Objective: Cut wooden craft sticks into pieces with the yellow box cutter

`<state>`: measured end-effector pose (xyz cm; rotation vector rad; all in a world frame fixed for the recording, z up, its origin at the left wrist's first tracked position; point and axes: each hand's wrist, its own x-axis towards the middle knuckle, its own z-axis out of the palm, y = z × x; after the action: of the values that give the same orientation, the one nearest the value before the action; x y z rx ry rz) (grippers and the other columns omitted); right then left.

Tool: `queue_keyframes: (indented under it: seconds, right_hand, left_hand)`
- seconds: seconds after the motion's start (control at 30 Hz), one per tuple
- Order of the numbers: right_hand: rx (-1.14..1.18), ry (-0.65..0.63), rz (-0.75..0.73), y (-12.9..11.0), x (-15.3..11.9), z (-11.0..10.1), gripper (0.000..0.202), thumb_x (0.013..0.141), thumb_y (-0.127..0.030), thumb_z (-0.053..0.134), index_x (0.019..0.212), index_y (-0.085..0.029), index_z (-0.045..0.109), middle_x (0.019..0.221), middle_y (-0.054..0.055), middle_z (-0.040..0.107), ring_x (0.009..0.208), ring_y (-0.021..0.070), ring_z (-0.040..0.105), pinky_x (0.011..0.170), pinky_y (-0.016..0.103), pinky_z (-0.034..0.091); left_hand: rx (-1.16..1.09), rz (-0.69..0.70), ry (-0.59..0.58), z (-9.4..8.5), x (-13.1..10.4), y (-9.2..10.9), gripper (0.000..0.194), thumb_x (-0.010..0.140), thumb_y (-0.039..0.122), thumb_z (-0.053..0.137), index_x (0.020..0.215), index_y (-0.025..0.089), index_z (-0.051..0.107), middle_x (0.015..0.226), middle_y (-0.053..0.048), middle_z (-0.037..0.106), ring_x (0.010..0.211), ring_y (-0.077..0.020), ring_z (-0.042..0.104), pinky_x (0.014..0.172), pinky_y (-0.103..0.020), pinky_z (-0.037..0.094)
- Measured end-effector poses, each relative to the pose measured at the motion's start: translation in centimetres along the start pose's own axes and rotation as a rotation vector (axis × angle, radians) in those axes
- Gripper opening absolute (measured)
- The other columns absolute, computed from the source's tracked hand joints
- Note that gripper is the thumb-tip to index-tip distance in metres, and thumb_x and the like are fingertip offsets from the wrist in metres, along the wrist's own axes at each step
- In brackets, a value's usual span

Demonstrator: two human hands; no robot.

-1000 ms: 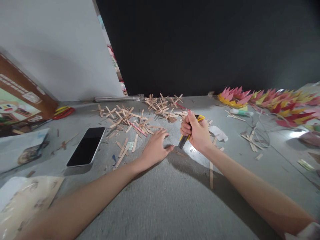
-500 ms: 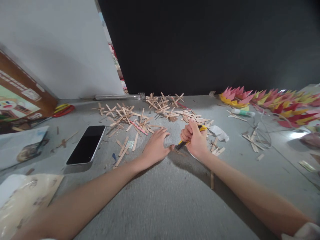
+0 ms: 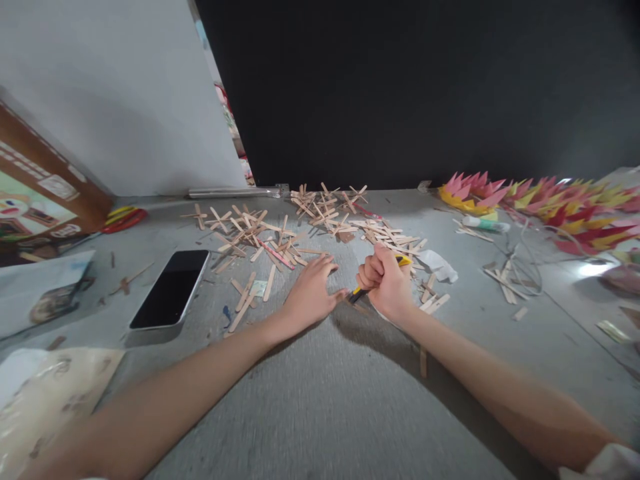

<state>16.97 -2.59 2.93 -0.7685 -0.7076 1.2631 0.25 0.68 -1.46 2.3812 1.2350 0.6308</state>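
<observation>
My right hand (image 3: 384,283) is wrapped round a yellow and black craft knife (image 3: 358,293), which slants down to the left with its tip close to the table. Just left of it, my left hand (image 3: 313,290) rests on the grey table (image 3: 300,407), thumb and fingers apart. The left thumb tip lies beside the knife's tip, near a small wooden stick (image 3: 364,307) partly hidden under the knife and right hand. Beyond both hands lie piles of crossed wooden sticks (image 3: 245,230), and a white crumpled tissue (image 3: 438,265) sits right of my right hand.
A phone (image 3: 171,290) lies at the left, with red and yellow scissors (image 3: 124,219) behind it. Pink and yellow paper crowns (image 3: 473,193), a glue stick (image 3: 485,225) and a looped cable (image 3: 537,270) are at the right. A black panel (image 3: 425,87) stands behind.
The knife and my right hand have shifted slightly left and down. My left hand keeps nearly the same place and pose.
</observation>
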Motion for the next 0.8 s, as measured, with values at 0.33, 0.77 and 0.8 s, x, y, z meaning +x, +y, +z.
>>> queue_keyframes:
  seconds: [0.33,0.77,0.8]
  right_hand:
    - [-0.044,-0.051,-0.051,0.4,-0.6,-0.1,0.067,0.087,-0.050,0.081,0.050,-0.023,0.032,0.044,-0.009,0.026,0.039,0.0072,0.019,0.042,0.029,0.019]
    - [-0.018,-0.130,-0.086,-1.0,-0.6,0.0,0.065,0.088,-0.052,0.079,0.048,-0.023,0.037,0.044,-0.008,0.026,0.040,0.0078,0.021,0.043,0.030,0.018]
    - [-0.002,-0.112,-0.099,-1.6,-0.3,0.1,0.064,0.089,-0.052,0.078,0.049,-0.023,0.037,0.044,-0.008,0.025,0.040,0.0081,0.020,0.043,0.030,0.018]
  left_hand:
    - [-0.025,0.013,0.015,-0.1,-0.1,0.1,0.050,0.090,0.038,0.080,0.134,0.017,0.068,0.158,-0.017,0.058,0.156,-0.0338,0.044,0.129,-0.052,0.037]
    - [-0.054,-0.007,0.029,0.0,-0.2,0.0,0.055,0.090,0.040,0.080,0.137,0.014,0.066,0.161,-0.017,0.056,0.156,-0.0345,0.044,0.130,-0.051,0.035]
    - [-0.069,0.000,0.044,0.1,-0.2,-0.1,0.053,0.090,0.039,0.081,0.135,0.015,0.067,0.159,-0.017,0.057,0.155,-0.0343,0.045,0.129,-0.051,0.035]
